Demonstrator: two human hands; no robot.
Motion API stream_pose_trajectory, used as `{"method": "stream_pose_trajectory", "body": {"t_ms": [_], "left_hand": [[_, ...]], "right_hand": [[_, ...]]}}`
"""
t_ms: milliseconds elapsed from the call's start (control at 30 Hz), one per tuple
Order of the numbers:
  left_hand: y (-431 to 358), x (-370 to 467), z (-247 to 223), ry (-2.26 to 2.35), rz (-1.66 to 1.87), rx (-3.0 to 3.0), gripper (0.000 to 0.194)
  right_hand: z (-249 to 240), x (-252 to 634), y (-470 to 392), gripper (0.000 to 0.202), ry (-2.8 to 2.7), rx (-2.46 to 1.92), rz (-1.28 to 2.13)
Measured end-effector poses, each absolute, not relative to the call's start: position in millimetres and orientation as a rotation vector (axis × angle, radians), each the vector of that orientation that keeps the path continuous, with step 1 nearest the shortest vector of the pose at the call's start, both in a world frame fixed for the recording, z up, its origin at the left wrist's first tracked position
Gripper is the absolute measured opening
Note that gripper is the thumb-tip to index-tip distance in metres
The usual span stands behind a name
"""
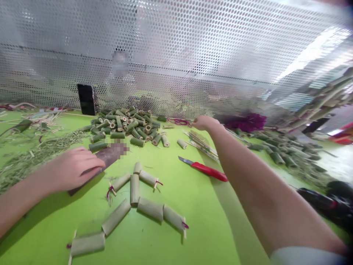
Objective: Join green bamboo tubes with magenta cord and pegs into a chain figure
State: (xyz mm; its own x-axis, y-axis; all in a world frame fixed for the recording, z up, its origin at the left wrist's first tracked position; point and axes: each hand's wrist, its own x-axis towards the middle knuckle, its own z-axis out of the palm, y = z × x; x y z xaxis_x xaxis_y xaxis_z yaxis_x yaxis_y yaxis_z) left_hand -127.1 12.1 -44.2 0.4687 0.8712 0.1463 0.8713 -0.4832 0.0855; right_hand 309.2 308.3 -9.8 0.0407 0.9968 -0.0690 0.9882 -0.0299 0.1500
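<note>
My left hand (79,167) has its fingers closed over a dark brown flat strip (111,154) that lies slantwise on the green table. At the back, my right hand (205,123) reaches to a purple string (179,121); its fingers look pinched at the string's end, though the fingertips are partly hidden. Between my arms lies a figure of pale bamboo pieces (135,189), its outer limbs fitted with small sticks and purple ties. A knife with a red handle (209,171) rests beside my right forearm, its blade bare and pointing left.
Behind the figure is a heap of short green bamboo tubes (124,123). A phone (86,99) leans against the perforated metal screen (165,73). Shavings (46,151) cover the left side. Thin sticks (202,145), a purple bundle (248,122) and a black tool (317,198) are at right.
</note>
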Motion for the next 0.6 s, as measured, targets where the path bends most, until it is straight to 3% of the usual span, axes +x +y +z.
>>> {"method": "stream_pose_trajectory", "body": {"t_ms": [367,600], "left_hand": [[10,-129,-53,-1.591,-0.295,-2.701,0.038],[9,-125,-49,-1.542,-0.235,-2.697,0.041]], "right_hand": [[-54,314,328,0.035,2.222,2.254,-0.072],[13,302,315,0.03,2.638,2.38,-0.387]]}}
